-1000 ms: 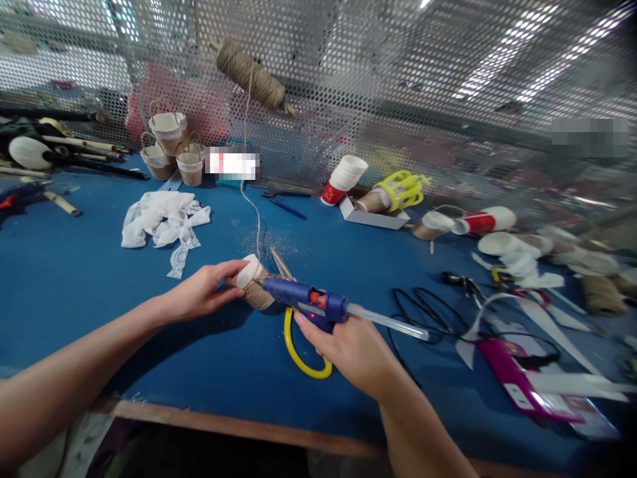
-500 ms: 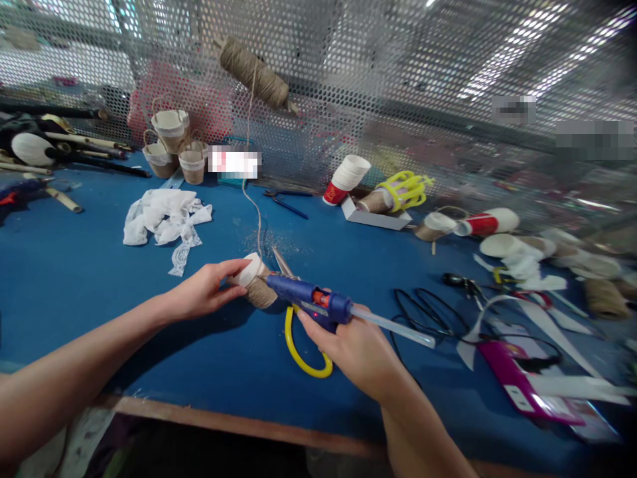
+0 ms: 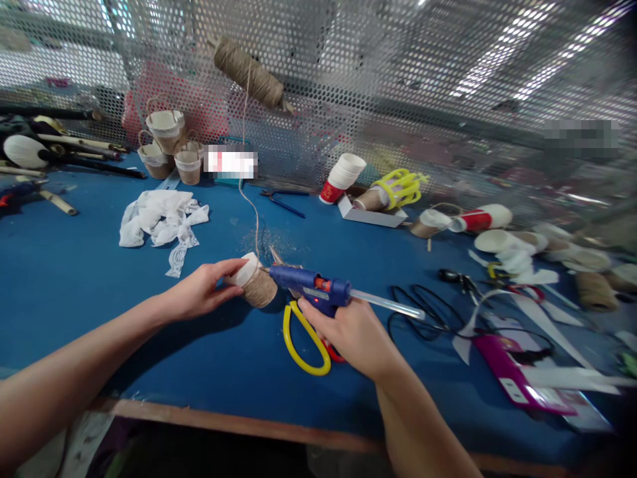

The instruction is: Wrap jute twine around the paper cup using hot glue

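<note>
So since the earlier frame the blue glue gun [image 3: 318, 290] has come up a touch along with the right hand [image 3: 355, 332], and now a bit of red handle peeks out under that hand. The cup's pretty much where it was: a little white twine-wrapped cup [image 3: 259, 287], tipped over on its side just above or on the blue table [image 3: 199, 378], can't tell which. Left hand [image 3: 204, 289] has its white end pinched between thumb and fingers, so those fingers are narrow around it. Right fingers are wrapped round the gun's grip, nozzle right by the cup near where the white meets the twine; can't tell if it's actually touching. A clear glue stick [image 3: 388, 304] pokes out the back of the gun. The loose twine [image 3: 257, 229] runs from the cup up to a spool [image 3: 249, 73] by the mesh. Yellow-and-red-handled scissors [image 3: 312, 370] lie under the gun, partly hidden, and there's a heap of white lace [image 3: 162, 216] over past the left hand.
</note>
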A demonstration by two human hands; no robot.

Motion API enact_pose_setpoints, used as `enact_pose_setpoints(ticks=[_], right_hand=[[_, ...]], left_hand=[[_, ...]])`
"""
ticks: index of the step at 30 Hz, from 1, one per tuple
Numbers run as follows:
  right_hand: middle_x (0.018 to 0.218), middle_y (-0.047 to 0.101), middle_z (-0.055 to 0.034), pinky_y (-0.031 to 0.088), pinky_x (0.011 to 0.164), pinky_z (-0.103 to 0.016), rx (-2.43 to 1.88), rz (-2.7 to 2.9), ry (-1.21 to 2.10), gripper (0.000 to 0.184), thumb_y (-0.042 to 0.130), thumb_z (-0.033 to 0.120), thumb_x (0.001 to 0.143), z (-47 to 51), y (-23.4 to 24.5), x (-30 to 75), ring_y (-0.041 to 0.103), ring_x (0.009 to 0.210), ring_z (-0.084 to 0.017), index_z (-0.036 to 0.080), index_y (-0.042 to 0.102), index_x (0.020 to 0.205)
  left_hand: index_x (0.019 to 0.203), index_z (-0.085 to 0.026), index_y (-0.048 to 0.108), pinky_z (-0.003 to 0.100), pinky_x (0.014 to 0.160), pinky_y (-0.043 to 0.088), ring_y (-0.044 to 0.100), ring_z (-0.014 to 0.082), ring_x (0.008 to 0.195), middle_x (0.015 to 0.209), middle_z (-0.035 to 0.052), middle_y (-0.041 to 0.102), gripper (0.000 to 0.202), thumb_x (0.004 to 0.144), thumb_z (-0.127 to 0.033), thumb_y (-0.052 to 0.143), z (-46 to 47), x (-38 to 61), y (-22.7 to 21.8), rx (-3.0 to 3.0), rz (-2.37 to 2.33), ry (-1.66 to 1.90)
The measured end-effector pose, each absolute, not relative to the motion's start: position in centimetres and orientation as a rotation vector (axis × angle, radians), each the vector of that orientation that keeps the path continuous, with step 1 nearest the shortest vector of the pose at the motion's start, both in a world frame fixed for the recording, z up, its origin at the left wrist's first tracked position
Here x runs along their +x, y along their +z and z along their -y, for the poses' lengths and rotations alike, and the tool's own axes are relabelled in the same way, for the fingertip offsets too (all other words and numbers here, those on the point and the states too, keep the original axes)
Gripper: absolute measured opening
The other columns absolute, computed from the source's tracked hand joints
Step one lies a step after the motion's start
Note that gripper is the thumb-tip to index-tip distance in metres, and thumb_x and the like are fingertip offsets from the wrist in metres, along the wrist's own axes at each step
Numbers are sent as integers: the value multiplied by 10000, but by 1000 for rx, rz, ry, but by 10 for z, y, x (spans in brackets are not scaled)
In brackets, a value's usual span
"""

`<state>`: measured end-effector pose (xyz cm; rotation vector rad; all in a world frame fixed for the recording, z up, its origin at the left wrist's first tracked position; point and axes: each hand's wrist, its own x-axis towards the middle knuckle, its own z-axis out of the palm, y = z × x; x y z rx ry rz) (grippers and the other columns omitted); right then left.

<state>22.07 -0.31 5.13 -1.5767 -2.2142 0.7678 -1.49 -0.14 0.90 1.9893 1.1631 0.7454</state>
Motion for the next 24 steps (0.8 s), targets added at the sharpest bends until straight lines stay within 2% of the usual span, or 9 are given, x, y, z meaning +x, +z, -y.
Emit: enact_pose_setpoints(ticks=[7, 13, 18, 24], right_hand=[[383, 479, 32, 397, 451, -239, -1584, 2136, 868, 289, 474, 317, 768, -4, 53, 217, 485, 361, -102, 195, 412, 513], [404, 474, 37, 385, 422, -229, -1584, 2070, 990, 253, 491, 331, 759, 3, 56, 219, 477, 379, -100, 186, 456, 556], [371, 451, 45, 358, 379, -212, -1515, 2092, 1007, 281, 497, 305, 761, 5, 56, 219, 442, 347, -83, 193, 429, 513], [356, 458, 40, 390, 422, -213, -1500, 2067, 988, 325, 495, 286, 764, -4, 54, 218, 456, 343, -77, 195, 403, 466]], left_hand=[[1238, -90, 399, 331, 870, 436, 553, 228, 1032, 1180, 152, 558, 447, 821, -240, 461, 1, -15, 8, 2024, -1181, 734], [1239, -107, 408, 343, 858, 441, 560, 236, 1008, 1166, 144, 569, 453, 813, -249, 466, 1, -15, 8, 1996, -1213, 721], [1254, -127, 397, 338, 872, 431, 547, 227, 1034, 1186, 137, 556, 458, 818, -249, 460, 1, -15, 7, 2002, -1174, 737], [1253, -102, 403, 341, 870, 433, 552, 233, 1030, 1187, 154, 555, 468, 812, -246, 466, 2, -15, 7, 2018, -1205, 726]])
